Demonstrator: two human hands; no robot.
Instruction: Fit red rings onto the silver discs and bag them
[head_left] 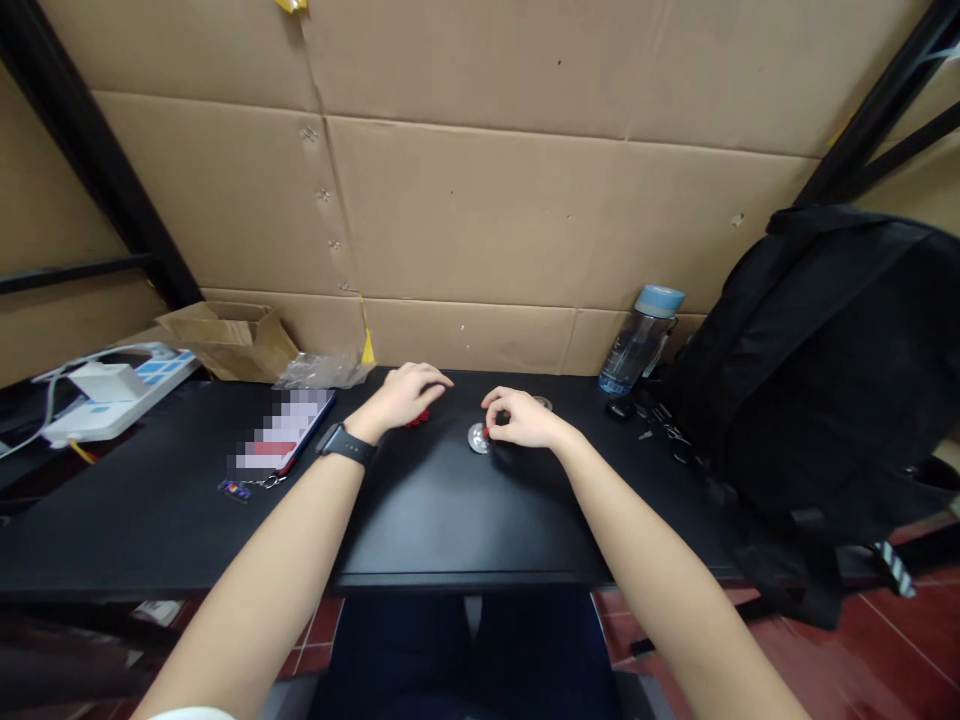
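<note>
The left hand [409, 393] and right hand [521, 417] are apart at the centre of the head view. The left, uncurled, hovers at some red pieces [418, 419] on the black bench [465, 515]; the right pinches a small red piece [486, 433] (mostly hidden by the grip) at a round silvery disc [475, 440]. A bottle [637, 340] stands right of centre, a phone [283, 432] lies left.
</note>
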